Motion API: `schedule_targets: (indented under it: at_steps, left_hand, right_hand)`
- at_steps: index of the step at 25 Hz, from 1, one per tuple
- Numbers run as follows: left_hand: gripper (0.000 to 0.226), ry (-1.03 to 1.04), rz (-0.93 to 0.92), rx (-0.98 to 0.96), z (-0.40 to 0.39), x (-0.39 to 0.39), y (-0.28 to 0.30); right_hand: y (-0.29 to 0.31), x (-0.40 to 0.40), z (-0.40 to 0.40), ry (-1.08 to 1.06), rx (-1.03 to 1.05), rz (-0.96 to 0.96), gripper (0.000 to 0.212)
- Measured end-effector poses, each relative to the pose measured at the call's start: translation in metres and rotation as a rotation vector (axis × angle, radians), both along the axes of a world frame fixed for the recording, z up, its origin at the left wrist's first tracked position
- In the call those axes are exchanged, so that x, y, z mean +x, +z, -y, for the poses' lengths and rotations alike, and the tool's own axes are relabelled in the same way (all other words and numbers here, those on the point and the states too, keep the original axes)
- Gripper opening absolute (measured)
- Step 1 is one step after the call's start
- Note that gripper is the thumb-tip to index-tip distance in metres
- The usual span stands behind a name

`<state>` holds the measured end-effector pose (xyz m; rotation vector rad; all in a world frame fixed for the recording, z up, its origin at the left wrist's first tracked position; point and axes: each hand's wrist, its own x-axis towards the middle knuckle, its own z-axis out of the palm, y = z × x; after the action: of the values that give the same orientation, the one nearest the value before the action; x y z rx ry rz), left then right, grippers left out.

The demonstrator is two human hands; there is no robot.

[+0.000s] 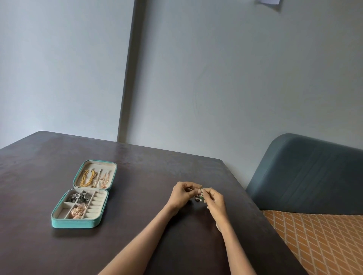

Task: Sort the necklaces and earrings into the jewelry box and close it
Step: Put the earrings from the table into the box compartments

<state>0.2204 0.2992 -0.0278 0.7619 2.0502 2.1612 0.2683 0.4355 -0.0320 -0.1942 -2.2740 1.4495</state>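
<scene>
No text, label or number can be read anywhere; the paper (269, 2) on the wall looks blank.

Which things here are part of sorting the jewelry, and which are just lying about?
Part of the job: open jewelry box, necklaces in its lid, earrings in its tray, small jewelry piece pinched by left hand and right hand.
Just about: chair, table.

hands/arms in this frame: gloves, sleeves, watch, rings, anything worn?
Both arms are bare from the bottom edge of the frame to the fingertips: no sleeves, no gloves. The left hand and right hand show no watch, bracelet or strap at the wrists. Rings on the fingers cannot be told at this size. No tags, cables or markings on either arm.
</scene>
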Motion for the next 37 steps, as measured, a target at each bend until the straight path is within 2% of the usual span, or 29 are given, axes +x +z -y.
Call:
schedule_targets:
  at_steps: [4,7,8,9,11,12,16,20,22,24,27,33,37]
  left_hand:
    - [0.008,-0.009,0.006,0.030,0.001,0.000,0.000]
    - [0.010,0.084,0.083,0.109,0.001,0.000,0.002]
    - [0.011,0.107,0.105,0.136,0.000,-0.001,0.002]
    - [0.012,0.121,0.121,0.151,0.000,-0.002,0.001]
    - [0.015,0.136,0.133,0.132,-0.001,-0.005,0.000]
    - [0.016,0.140,0.134,0.109,-0.001,-0.006,-0.001]
    - [0.014,0.164,0.127,0.057,-0.003,-0.009,-0.005]
    - [0.017,0.163,0.142,0.077,-0.004,-0.011,-0.007]
    - [0.017,0.159,0.145,0.087,-0.004,-0.011,-0.007]
    - [0.017,0.164,0.163,0.122,-0.003,-0.011,-0.007]
    - [0.019,0.184,0.221,0.210,0.001,-0.009,-0.004]
    - [0.015,0.185,0.281,0.363,0.020,0.008,0.012]
    - [0.015,0.177,0.249,0.369,0.051,0.008,0.037]
  right_hand:
    - [-0.002,-0.004,0.000,-0.052,-0.034,0.001,0.017]
    - [0.001,-0.007,-0.004,-0.223,-0.132,-0.053,0.015]
    - [0.002,-0.011,-0.009,-0.299,-0.093,-0.052,0.014]
    - [0.002,-0.017,-0.016,-0.338,0.034,-0.007,0.012]
    - [0.006,-0.029,-0.024,-0.280,0.357,0.151,0.017]
    - [0.010,-0.035,-0.024,-0.234,0.435,0.217,0.020]
    - [0.016,-0.051,-0.020,-0.193,0.519,0.397,0.030]
    - [0.018,-0.056,-0.020,-0.217,0.547,0.369,0.010]
    - [0.024,-0.055,-0.019,-0.204,0.556,0.337,0.009]
    - [0.032,-0.049,-0.015,-0.178,0.445,0.265,0.008]
    - [0.047,-0.033,-0.001,-0.119,0.040,0.106,0.005]
    - [0.065,-0.011,0.030,0.132,-0.618,-0.049,0.007]
    - [0.067,-0.001,0.057,0.207,-0.819,-0.077,0.017]
